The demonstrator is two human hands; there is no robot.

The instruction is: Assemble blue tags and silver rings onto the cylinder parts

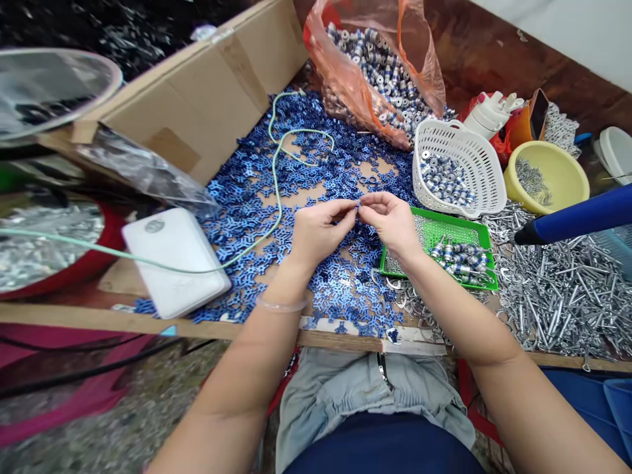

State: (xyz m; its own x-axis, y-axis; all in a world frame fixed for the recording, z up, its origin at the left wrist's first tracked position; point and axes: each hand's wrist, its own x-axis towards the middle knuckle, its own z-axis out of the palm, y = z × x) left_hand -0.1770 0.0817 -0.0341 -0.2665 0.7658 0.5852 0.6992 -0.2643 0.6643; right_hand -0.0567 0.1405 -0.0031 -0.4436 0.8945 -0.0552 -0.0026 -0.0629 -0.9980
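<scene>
My left hand (322, 228) and my right hand (390, 221) meet fingertip to fingertip above the middle of the table. Both are closed in a pinch around a tiny blue piece (358, 205), mostly covered by the fingers, so its exact shape is hidden. Beneath them spreads a thick layer of small blue three-armed metal pieces (241, 224). Close to my right wrist lies a green tray (492, 279), holding tiny silver parts and several assembled silver-and-blue cylinders with wire ends (461, 257).
A white basket (486, 178) and an orange plastic bag (340, 85) hold silver-and-blue cylinders. Silver pins (563, 296) are heaped at right, below a blue rod-like object (587, 214). A yellow bowl (567, 181) stands behind. At left are a white box (175, 263), cardboard (197, 92) and a green cord (276, 171).
</scene>
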